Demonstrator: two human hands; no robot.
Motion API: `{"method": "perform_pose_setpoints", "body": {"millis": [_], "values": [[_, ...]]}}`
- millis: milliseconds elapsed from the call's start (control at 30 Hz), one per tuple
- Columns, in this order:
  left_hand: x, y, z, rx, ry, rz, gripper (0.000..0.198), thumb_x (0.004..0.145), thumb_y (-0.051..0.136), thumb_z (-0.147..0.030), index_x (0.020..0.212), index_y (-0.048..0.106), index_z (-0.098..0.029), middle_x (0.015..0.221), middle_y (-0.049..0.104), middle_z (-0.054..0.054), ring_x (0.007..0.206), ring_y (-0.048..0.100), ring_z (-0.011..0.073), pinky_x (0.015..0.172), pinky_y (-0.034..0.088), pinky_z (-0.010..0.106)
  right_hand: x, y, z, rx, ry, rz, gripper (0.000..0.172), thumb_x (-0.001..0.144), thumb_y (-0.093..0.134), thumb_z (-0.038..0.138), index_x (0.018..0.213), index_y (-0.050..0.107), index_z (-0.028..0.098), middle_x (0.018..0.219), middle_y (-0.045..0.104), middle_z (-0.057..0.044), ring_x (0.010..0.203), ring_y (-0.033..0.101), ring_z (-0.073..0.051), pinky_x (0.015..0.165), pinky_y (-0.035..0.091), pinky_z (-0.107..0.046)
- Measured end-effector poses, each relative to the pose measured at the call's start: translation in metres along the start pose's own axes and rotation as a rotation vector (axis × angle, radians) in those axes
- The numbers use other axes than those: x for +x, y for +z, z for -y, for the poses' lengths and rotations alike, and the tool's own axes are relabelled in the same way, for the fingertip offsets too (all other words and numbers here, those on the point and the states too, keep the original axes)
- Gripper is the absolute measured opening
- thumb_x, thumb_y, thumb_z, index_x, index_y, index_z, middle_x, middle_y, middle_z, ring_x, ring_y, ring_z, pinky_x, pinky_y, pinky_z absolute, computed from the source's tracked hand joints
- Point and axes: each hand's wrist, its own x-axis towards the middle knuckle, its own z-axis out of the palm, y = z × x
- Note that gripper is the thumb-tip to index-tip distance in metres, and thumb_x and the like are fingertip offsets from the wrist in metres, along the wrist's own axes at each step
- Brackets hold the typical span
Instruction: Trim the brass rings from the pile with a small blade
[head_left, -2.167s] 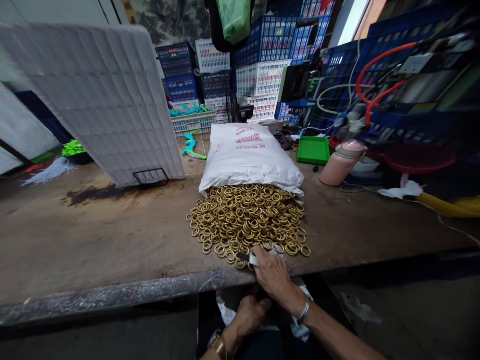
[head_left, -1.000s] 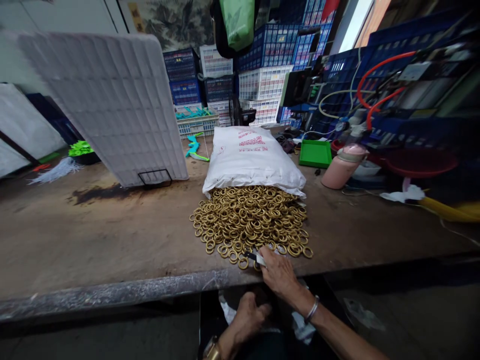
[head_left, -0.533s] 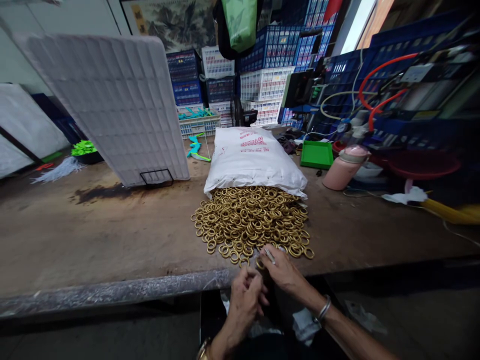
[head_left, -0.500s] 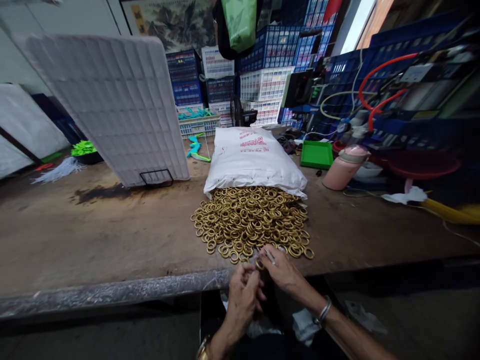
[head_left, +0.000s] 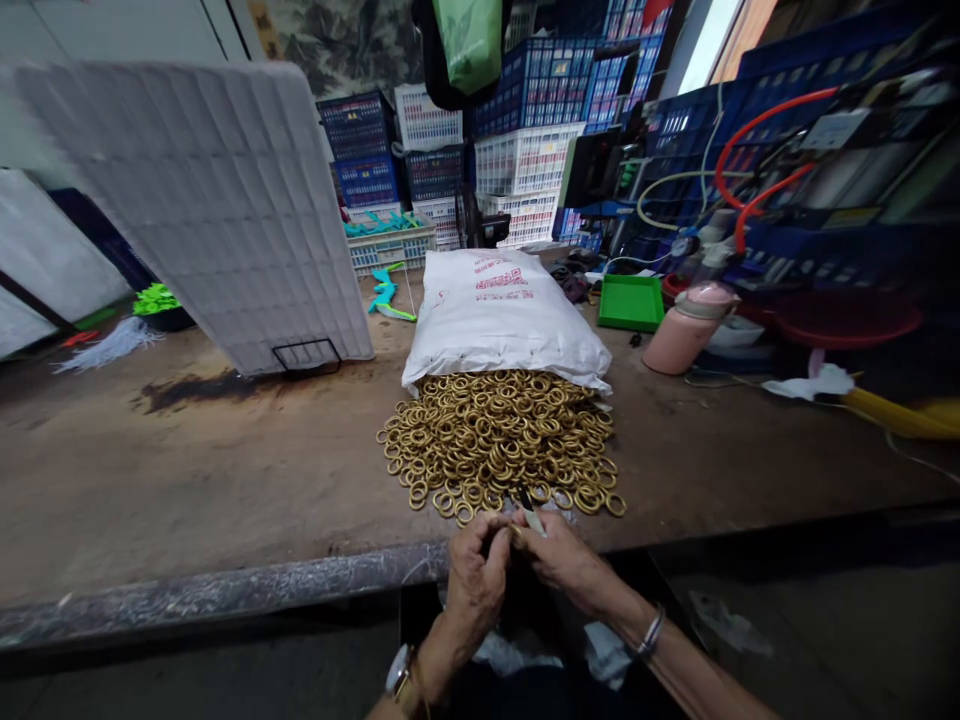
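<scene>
Rings [head_left: 465, 440], loads of them, gold-coloured, are spilling out of the mouth of that white sack [head_left: 510, 320] in the middle of the frame, and you've got your hands together just below the heap, at the table [head_left: 187, 480] edge. Your left hand [head_left: 476, 575] is curled in, thumb and fingers nearly closed, and looks to be pinching a single ring [head_left: 517, 537] right where your two hands meet, lower centre of the frame. Your right hand [head_left: 561, 555] is closed too, with a small tool [head_left: 532, 517] gripped in it, dark tip pointing up toward the pile; its fingertips are right by that ring, but your fingers hide too much for me to say if they're touching it. My read is you're at the handling-one-piece step, steadying it in the left and lining it up with the right. If so, the next move calls for a firm left pinch, small right-hand motions, and your left thumb clear of that tip, since I can't tell how sharp it is. Green tray [head_left: 631, 303] and pink bottle [head_left: 686, 330] over at centre right are well out of your way.
</scene>
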Motion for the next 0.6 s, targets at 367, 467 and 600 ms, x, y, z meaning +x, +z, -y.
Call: {"method": "perform_pose_setpoints", "body": {"millis": [367, 467, 600], "values": [[0.005, 0.004, 0.013, -0.096, -0.195, -0.181, 0.018, 0.076, 0.051, -0.032, 0.078, 0.058, -0.016, 0.059, 0.058, -0.001, 0.052, 0.051, 0.0104, 0.053, 0.042, 0.021, 0.003, 0.004, -0.002, 0.138, 0.036, -0.056, 0.034, 0.073, 0.044, 0.055, 0.075, 0.038, 0.021, 0.049, 0.038, 0.011, 0.03, 0.019, -0.001, 0.031, 0.012, -0.016], [0.006, 0.005, 0.01, -0.136, -0.208, -0.188, 0.018, 0.075, 0.052, -0.033, 0.076, 0.057, -0.016, 0.059, 0.059, -0.001, 0.052, 0.052, 0.0102, 0.053, 0.042, 0.02, 0.001, 0.008, -0.002, 0.198, 0.018, -0.021, 0.034, 0.073, 0.045, 0.055, 0.076, 0.039, 0.021, 0.05, 0.04, 0.011, 0.03, 0.02, -0.001, 0.031, 0.013, -0.015], [0.006, 0.007, 0.004, -0.235, -0.221, -0.149, 0.016, 0.077, 0.051, -0.031, 0.077, 0.055, -0.016, 0.055, 0.057, -0.002, 0.049, 0.051, 0.0097, 0.051, 0.041, 0.02, 0.0, 0.013, -0.002, 0.302, 0.04, 0.0, 0.036, 0.074, 0.046, 0.055, 0.071, 0.039, 0.02, 0.051, 0.04, 0.01, 0.031, 0.021, 0.0, 0.032, 0.014, -0.015]]}}
